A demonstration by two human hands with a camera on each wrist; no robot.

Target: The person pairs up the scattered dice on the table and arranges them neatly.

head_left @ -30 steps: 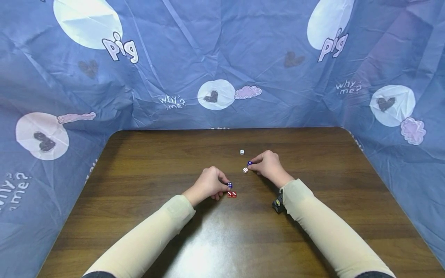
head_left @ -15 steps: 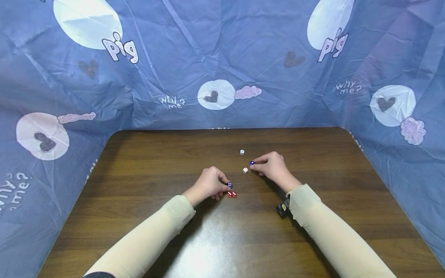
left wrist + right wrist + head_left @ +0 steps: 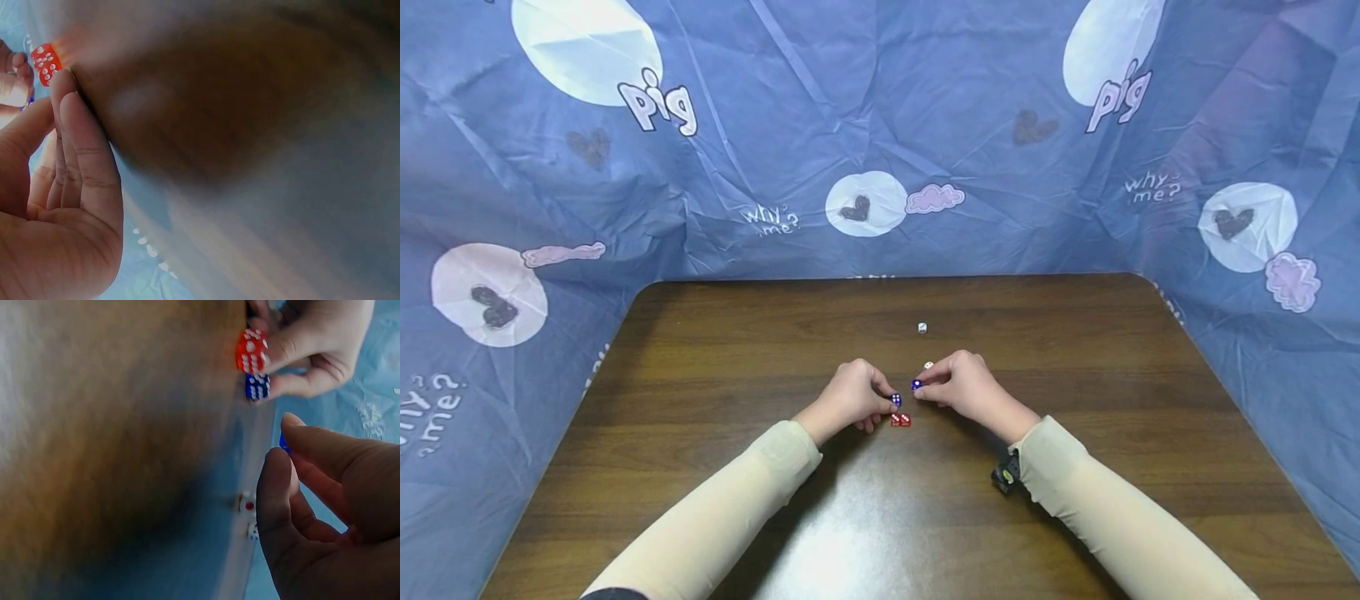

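My left hand (image 3: 850,393) pinches a blue die (image 3: 896,400) between thumb and index finger, just behind a pair of red dice (image 3: 900,420) that sit side by side on the table. A second blue die (image 3: 917,384) is held at the fingertips of my right hand (image 3: 967,387), a short way right of and behind the first. In the right wrist view this die (image 3: 284,442) shows only as a sliver between finger and thumb. One white die (image 3: 928,365) peeks out behind the right fingers, partly covered. In the left wrist view, the left fingers stand beside the red dice (image 3: 46,64).
Another white die (image 3: 922,328) lies farther back on the brown wooden table (image 3: 737,333). A blue printed cloth (image 3: 865,108) hangs behind the table and along its sides. A small black device (image 3: 1006,472) sits under the right wrist.
My right hand has shifted slightly right, then come left and nearer with its blue die, now partly covering the closer white die. The left hand and the red dice have stayed put.
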